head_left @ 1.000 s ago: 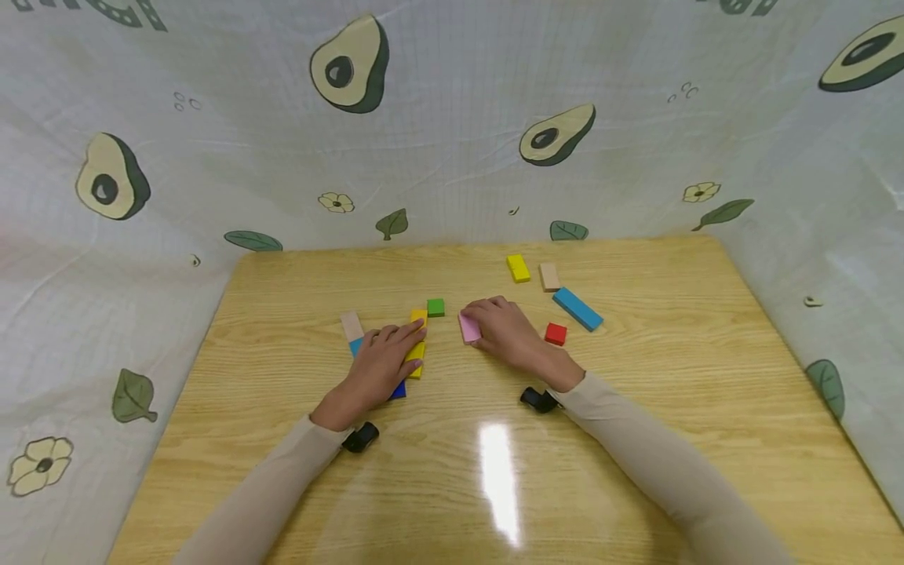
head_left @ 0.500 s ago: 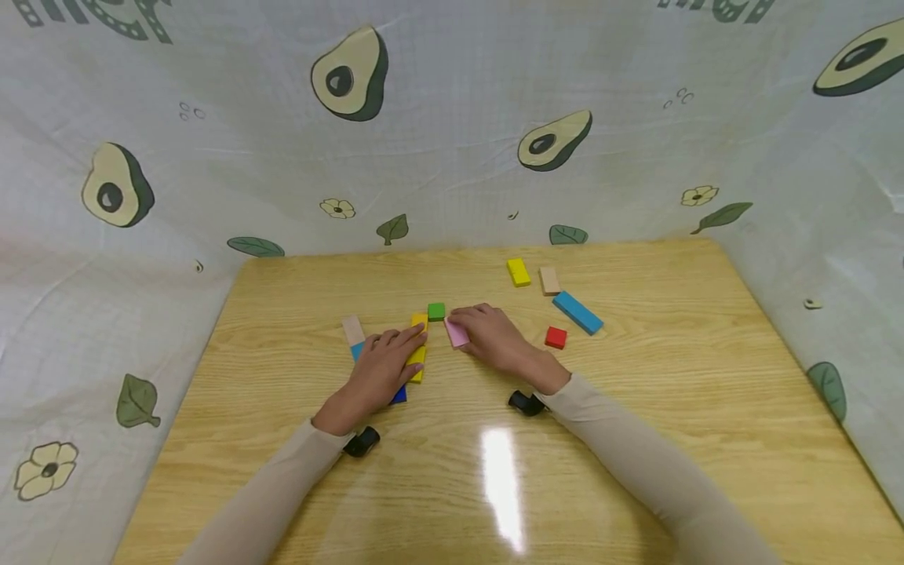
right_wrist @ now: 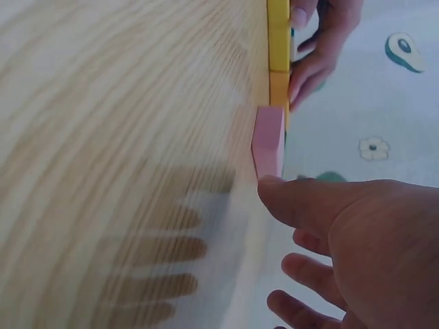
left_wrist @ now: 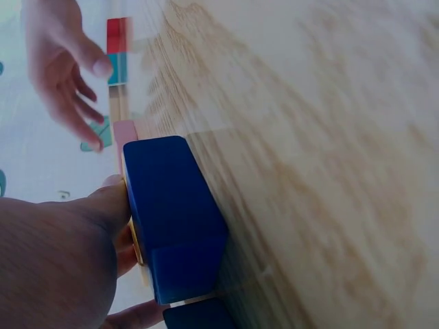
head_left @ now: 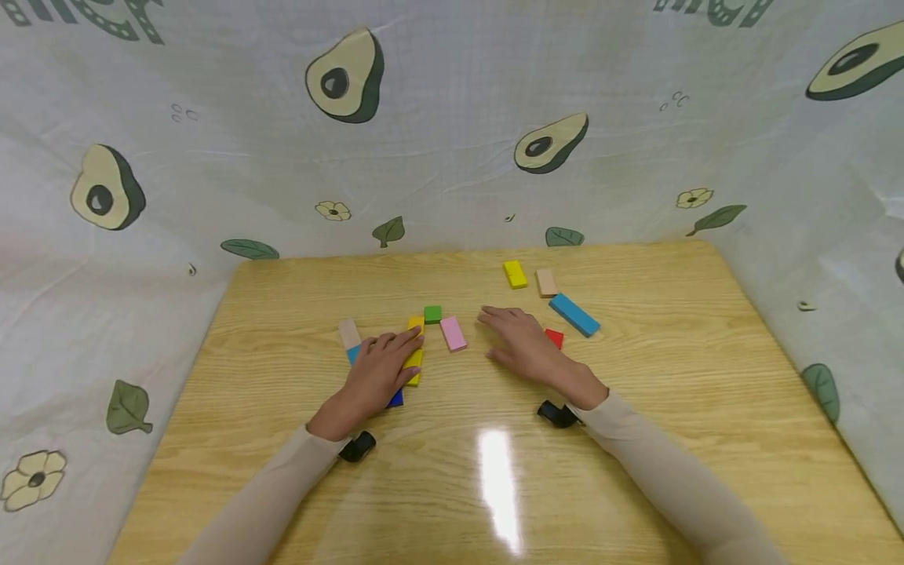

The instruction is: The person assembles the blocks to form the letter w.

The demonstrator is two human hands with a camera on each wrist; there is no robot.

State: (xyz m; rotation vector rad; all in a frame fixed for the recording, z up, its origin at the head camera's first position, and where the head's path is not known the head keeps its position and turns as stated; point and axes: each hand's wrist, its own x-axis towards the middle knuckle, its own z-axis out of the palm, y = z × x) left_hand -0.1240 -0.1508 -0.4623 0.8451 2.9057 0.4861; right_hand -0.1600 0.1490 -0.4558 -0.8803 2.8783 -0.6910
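Left hand [head_left: 377, 370] lies relaxed over dark-blue block [head_left: 396, 399] and flat yellow rectangular block [head_left: 417, 359], on the left-edge side of the wood-grain desk [head_left: 600, 486]. Right hand [head_left: 526, 345], fingers loosely spread and free, sits near pink rectangular block [head_left: 453, 333], itself just right of the yellow. Green square block [head_left: 433, 315] just beyond. Toward far edge: long light-blue block [head_left: 574, 314], beige rectangular block [head_left: 546, 282], small bright-yellow block [head_left: 515, 275].

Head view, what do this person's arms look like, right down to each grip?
The left sleeve and right sleeve are long and plain beige, reaching the wrists. The left wrist camera and right wrist camera are black. The left grip and right grip are ungloved hands.
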